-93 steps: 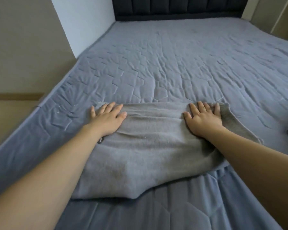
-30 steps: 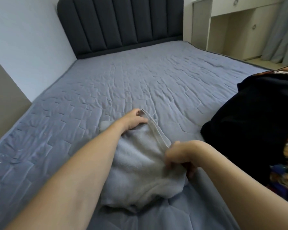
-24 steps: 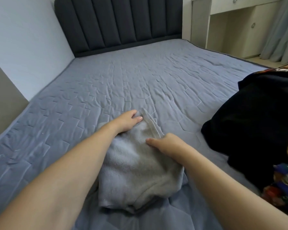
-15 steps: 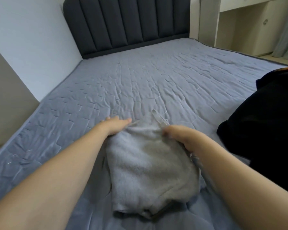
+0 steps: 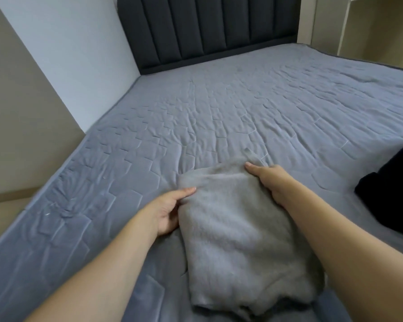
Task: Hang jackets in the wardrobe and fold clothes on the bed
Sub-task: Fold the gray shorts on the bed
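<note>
Both hands grip the folded grey fleece garment (image 5: 242, 231) on the quilted grey bed (image 5: 219, 117): left hand (image 5: 170, 211) holds its left edge, thumb on top, fingers tucked under; right hand (image 5: 269, 180) grasps the far right corner. Garment lies between the forearms, near edge of bed, with dark clothing (image 5: 391, 189) at right.

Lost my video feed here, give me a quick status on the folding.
Left hand and right hand both grip the sides of the folded grey garment. Garment on the bed. Black clothing lies right, apart.
</note>
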### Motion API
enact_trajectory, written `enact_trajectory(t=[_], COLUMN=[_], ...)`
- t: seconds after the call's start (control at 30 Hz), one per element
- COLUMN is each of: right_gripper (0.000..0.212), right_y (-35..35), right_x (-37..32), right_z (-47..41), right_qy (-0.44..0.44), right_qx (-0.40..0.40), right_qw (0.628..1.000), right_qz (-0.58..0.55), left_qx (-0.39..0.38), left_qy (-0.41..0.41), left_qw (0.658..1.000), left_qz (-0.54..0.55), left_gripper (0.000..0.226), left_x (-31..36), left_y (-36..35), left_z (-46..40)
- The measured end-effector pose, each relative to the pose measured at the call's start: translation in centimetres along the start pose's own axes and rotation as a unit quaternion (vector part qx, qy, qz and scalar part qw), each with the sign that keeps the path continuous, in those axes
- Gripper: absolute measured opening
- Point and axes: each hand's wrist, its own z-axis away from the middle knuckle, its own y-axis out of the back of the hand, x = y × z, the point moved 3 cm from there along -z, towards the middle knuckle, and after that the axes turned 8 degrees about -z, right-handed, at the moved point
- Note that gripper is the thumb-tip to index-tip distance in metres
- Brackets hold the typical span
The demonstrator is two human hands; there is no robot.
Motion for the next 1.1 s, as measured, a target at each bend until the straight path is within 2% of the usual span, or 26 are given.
enact_trajectory(t=[0.17,0.27,0.33,0.4,0.53,0.67,0.8,0.9,1.0,1.07,1.1], right_gripper=[0.059,0.043,0.03,0.021,0.028,0.028,0.039,0.037,0.018,0.014,0.015], right_y=[-1.6,-4.1,-6.4,-9.2,-16.1,-25.2,-35.4,-43.3,-51.7,-57.6,-60.7], right_x=[-5.1,-12.1,-18.0,-24.9,-43.0,-62.1,-75.0,-80.1,-81.6,-80.7,-79.9], right_z=[2.0,4.6,7.3,10.7,19.6,31.3,44.4,53.4,61.9,67.0,69.3], right_qy=[0.003,0.046,0.064,0.086,0.16,0.222,0.235,0.28,0.316,0.331,0.335], right_qx=[-0.048,-0.06,-0.075,-0.096,-0.168,-0.24,-0.328,-0.367,-0.404,-0.441,-0.463], right_qw=[0.997,0.988,0.98,0.975,0.962,0.938,0.908,0.881,0.851,0.827,0.814], right_qz=[-0.066,-0.138,-0.174,-0.18,-0.144,-0.117,-0.112,-0.104,-0.116,-0.109,-0.101], left_qx=[0.056,0.071,0.113,0.168,0.274,0.417,0.518,0.559,0.559,0.556,0.562], left_qy=[0.011,-0.062,-0.15,-0.235,-0.326,-0.392,-0.42,-0.399,-0.347,-0.334,-0.345], left_qw=[0.998,0.996,0.982,0.955,0.905,0.82,0.745,0.727,0.751,0.758,0.748], left_qz=[-0.038,0.008,0.038,0.059,0.012,-0.016,0.007,0.012,0.041,0.063,0.078], left_gripper=[0.023,0.035,0.041,0.036,0.021,0.029,0.04,0.052,0.069,0.067,0.058], left_x=[4.7,12.3,19.1,26.4,42.1,58.1,68.7,71.6,69.4,66.5,65.4], left_y=[-0.8,0.1,1.6,3.7,8.3,13.8,20.6,27.1,34.2,39.2,42.0], left_z=[0.8,3.9,7.7,12.7,25.6,42.2,59.4,70.4,77.7,81.2,82.9])
